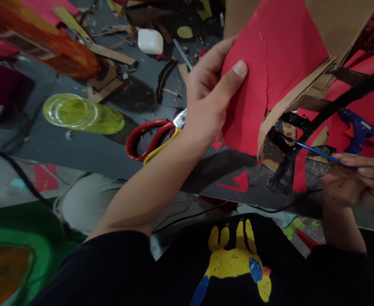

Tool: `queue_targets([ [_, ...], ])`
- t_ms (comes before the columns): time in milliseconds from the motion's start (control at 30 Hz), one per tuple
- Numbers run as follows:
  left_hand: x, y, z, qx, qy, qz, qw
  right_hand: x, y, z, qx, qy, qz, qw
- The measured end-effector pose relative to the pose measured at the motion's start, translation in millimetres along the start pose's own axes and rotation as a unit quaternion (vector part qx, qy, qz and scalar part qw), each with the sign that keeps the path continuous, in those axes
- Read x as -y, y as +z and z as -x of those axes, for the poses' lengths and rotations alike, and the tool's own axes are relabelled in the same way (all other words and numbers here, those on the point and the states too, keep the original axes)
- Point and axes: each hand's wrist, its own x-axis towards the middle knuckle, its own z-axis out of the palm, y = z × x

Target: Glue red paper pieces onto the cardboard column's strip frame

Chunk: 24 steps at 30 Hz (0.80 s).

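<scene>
My left hand (pixel 211 91) grips the edge of a red paper-covered cardboard piece (pixel 270 68), thumb pressed on its red face and fingers behind it. My right hand (pixel 355 180) pinches a thin blue paintbrush (pixel 314 151), whose tip reaches the black-painted underside of the cardboard (pixel 285 140). A black strip (pixel 336 104) runs diagonally across that opening. Red paper sheets (pixel 365 93) lie beyond it.
Red-and-yellow scissors (pixel 151 136) lie on the dark table just left of my left wrist. A yellow-green glass (pixel 78 112) lies farther left. A white block (pixel 150 41) and cardboard scraps sit at the back. A blue glue gun (pixel 354 127) rests at right. Cables cross the table's near edge.
</scene>
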Motion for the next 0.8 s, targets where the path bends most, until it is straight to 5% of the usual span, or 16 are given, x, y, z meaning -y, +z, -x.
queue_targets([
  [300,4.4,-8.4,-0.7,0.025,0.054,-0.086,0.995,-3.9,1.2,-2.3,0.002,-0.018,-0.059,0.998],
  [600,5.4,-15.7,-7.1,0.046,0.076,-0.187,0.978,0.7,-4.7,-4.0,0.019,-0.012,0.0,1.0],
  [800,3.3,-15.2,-4.2,0.067,0.122,-0.162,0.977,0.4,-13.9,-7.4,0.085,-0.043,-0.014,0.995],
])
